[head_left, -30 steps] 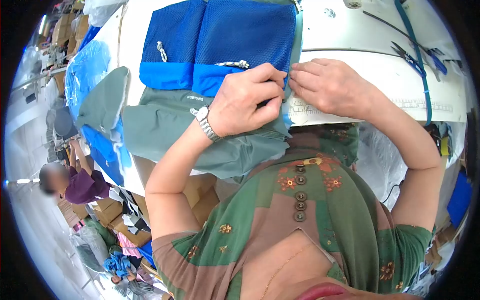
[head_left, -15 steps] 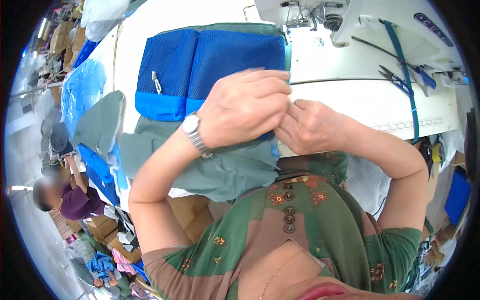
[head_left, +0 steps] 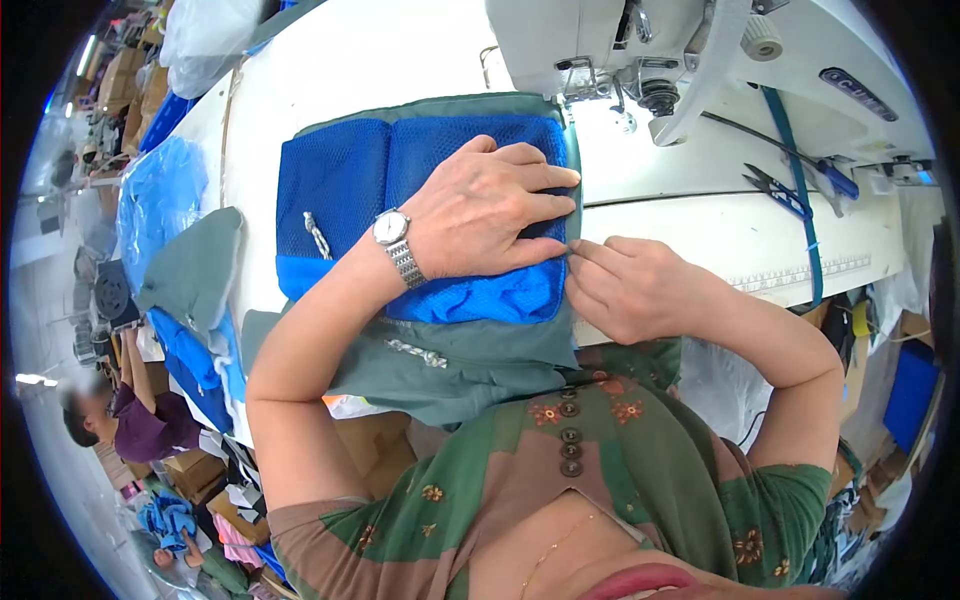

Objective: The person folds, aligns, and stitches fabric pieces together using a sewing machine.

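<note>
My left hand (head_left: 485,212), with a watch at its wrist, lies on a blue mesh pocket panel (head_left: 335,165) with its fingers spread. The panel lies on green fabric (head_left: 470,345), which shows along its top, right side and below. At the right edge of the panel my right hand (head_left: 635,288) pinches the fabric edge between thumb and fingers, close to my left thumb. A knotted cord (head_left: 316,236) shows on the mesh, and another cord (head_left: 417,353) on the green fabric. The sewing machine (head_left: 600,60) stands just beyond the panel's upper right corner.
On the white table (head_left: 660,170) to the right lie thread snips (head_left: 775,188), a screwdriver (head_left: 838,178) and a green strap (head_left: 800,160). Green fabric pieces (head_left: 195,265) and a clear plastic bag (head_left: 160,200) are at the left. A person in purple (head_left: 155,425) is farther left.
My left hand has opened out flat onto the mesh. My right hand has moved slightly down and keeps a pinch at the edge. The panel sits lower in view.
</note>
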Demonstrator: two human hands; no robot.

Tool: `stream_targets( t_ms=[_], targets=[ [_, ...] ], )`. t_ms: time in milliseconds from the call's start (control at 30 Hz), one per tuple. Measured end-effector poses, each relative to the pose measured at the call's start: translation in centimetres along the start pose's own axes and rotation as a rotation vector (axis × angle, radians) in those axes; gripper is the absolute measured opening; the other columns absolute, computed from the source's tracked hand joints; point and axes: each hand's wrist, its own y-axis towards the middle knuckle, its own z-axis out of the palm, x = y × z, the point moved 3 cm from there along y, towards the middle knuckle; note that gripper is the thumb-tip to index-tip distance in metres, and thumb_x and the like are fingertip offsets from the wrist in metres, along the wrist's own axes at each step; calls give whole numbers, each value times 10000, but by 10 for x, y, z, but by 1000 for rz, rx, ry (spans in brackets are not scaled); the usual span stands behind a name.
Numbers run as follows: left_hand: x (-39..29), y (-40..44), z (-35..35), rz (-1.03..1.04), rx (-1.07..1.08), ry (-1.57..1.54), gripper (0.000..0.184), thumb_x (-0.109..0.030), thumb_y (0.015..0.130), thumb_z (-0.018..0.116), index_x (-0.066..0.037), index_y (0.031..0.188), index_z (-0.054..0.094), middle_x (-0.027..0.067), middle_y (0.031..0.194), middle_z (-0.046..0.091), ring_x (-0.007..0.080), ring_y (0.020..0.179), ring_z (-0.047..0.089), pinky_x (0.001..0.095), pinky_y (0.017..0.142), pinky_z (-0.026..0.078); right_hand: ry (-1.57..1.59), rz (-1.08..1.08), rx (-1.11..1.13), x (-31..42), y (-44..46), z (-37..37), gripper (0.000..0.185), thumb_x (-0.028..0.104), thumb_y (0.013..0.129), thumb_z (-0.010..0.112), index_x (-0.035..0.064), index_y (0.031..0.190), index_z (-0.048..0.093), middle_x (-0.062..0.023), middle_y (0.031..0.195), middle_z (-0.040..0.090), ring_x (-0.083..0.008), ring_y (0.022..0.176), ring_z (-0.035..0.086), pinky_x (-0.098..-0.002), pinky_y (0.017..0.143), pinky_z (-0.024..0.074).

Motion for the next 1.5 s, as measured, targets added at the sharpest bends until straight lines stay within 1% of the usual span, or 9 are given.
stream_targets(
  t_ms=[833, 900, 933, 967, 1000, 1067, 1167, 1400, 1500],
  targets=[
    [12, 21, 4, -50, -99, 226, 213, -223, 820, 595, -103, 958, 705, 20, 1011, 691, 218, 1036, 618, 354, 912, 475, -43, -52, -21, -61, -6, 5, 96, 122, 698, 596, 51, 733, 543, -64, 729, 536, -191, 692, 607, -306, 557, 512],
    [27, 27, 18, 82, -59, 248, 174, -265, 774, 591, -170, 857, 711, 37, 853, 667, 204, 830, 623, 350, 764, 490, -26, 66, 182, -68, -17, 6, 93, 116, 746, 599, 38, 785, 567, -108, 856, 619, -215, 692, 624, -345, 546, 515],
    [22, 31, 15, 7, 72, 319, 169, -296, 764, 589, -170, 727, 694, 48, 773, 668, 222, 746, 615, 371, 703, 483, -5, 41, 109, -68, -14, 3, 143, 91, 734, 629, 22, 853, 595, -163, 1025, 654, -246, 704, 637, -378, 530, 505],
    [22, 28, 16, 1, -127, 273, 211, -318, 756, 589, -163, 631, 658, 50, 699, 660, 235, 712, 617, 393, 684, 478, 34, -23, -32, -74, -19, 10, 237, 56, 682, 664, 10, 909, 616, -178, 1139, 640, -263, 727, 643, -382, 538, 495],
    [26, 34, 24, -51, -23, 388, 204, -329, 752, 597, -169, 645, 668, 41, 686, 663, 243, 721, 620, 408, 669, 467, 8, 16, 12, -79, -20, 16, 291, 32, 645, 686, -4, 925, 617, -165, 1103, 647, -271, 741, 640, -385, 554, 487],
    [22, 31, 27, -23, -220, 293, 194, -340, 762, 599, -180, 686, 678, 5, 728, 680, 241, 808, 625, 399, 665, 457, 35, 75, 85, -86, -22, 21, 266, 7, 675, 663, -27, 933, 608, -149, 955, 636, -289, 791, 629, -396, 620, 487],
    [9, 24, 38, -165, -91, 351, 201, -345, 821, 583, -165, 767, 657, 4, 826, 681, 236, 879, 614, 393, 684, 454, 77, 80, 44, -83, -13, 15, 239, -10, 692, 647, -31, 927, 611, -140, 921, 628, -298, 780, 620, -394, 639, 489],
    [19, 12, 73, -65, -449, 442, 190, -331, 909, 528, -150, 920, 587, 16, 1011, 640, 218, 1032, 578, 396, 703, 460, 135, 133, 11, -79, -12, 12, 196, -65, 704, 598, -14, 893, 610, -144, 900, 620, -324, 802, 603, -413, 690, 484],
    [20, 19, 75, -150, -312, 469, 254, -337, 901, 530, -125, 1023, 600, 50, 1107, 621, 264, 1160, 531, 532, 816, 477, 54, 216, 58, -61, -7, 6, 163, -68, 701, 571, -11, 850, 602, -142, 894, 598, -337, 846, 587, -421, 715, 474]
  ],
)
